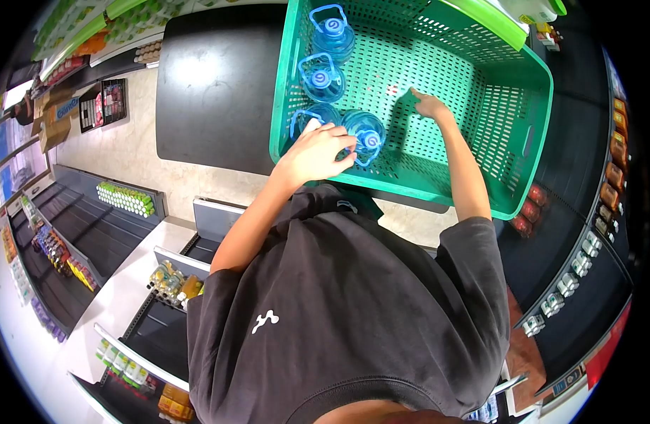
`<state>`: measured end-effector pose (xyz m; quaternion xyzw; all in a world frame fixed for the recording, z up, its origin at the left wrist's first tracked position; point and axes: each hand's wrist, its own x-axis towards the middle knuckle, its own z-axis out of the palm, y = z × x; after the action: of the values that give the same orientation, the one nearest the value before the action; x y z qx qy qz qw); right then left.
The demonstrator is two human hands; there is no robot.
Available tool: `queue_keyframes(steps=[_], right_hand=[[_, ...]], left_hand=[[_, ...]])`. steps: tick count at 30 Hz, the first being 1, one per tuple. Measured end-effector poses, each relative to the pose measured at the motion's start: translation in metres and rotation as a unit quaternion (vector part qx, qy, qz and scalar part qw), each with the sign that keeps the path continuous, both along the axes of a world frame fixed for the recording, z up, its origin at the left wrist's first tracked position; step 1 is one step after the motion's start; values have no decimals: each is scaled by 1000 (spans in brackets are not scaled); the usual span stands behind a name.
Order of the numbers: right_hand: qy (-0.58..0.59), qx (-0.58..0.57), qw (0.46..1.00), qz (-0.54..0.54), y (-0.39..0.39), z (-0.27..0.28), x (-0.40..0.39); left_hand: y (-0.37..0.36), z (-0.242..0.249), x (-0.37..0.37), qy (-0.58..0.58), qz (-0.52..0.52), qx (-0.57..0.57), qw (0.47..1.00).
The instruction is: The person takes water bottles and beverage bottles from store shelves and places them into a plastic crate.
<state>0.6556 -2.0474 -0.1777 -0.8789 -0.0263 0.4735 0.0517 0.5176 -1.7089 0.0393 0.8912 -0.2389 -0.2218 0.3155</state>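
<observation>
Several blue water bottles with looped handles stand along the left side of a green perforated crate (544,92). Two of them, a far bottle (342,46) and a middle bottle (325,86), show fully. My left hand (318,152) partly covers a third bottle (326,112). Its curled fingers meet the handle side of the nearest water bottle (365,127); exactly how they grip is partly hidden. Inside the crate, my right hand (432,106) holds nothing. Its index finger stretches toward the crate floor near a small red-and-white mark (392,90).
The crate rests over a dark table (212,92). Shelves with packaged goods surround me, including white-and-green bottles (127,199) at left and silver packs (566,285) at right. A black basket (104,104) stands on the floor, beside cardboard boxes (55,116).
</observation>
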Motion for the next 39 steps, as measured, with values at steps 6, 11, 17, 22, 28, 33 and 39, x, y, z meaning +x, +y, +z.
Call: queue_keyframes(steps=[6,11,17,22,28,33,39], right_hand=[[11,-12,1000,-8,3,-4,1],[-15,-30,999,8,7,-2,-5],[20,-9,999,-28,8,-2,1],[3,-10,1000,3,8,0,0],[7,-24,1000,-4,8,-4,-2],[7,-28,1000,-8,9,-5,-1],[25,-12,1000,-10,8,4,-1]], left_hand=[[0,0,1,10,-8,8,1000],[0,-1,1,4,-7,-1,1000],[1,3,2,19,-4,1,1000],[0,1,1,10,-6,12,1000],[0,2,2,13,-9,12,1000],[0,2,1,10,-8,10,1000],[1,0,1,4,-8,5,1000]])
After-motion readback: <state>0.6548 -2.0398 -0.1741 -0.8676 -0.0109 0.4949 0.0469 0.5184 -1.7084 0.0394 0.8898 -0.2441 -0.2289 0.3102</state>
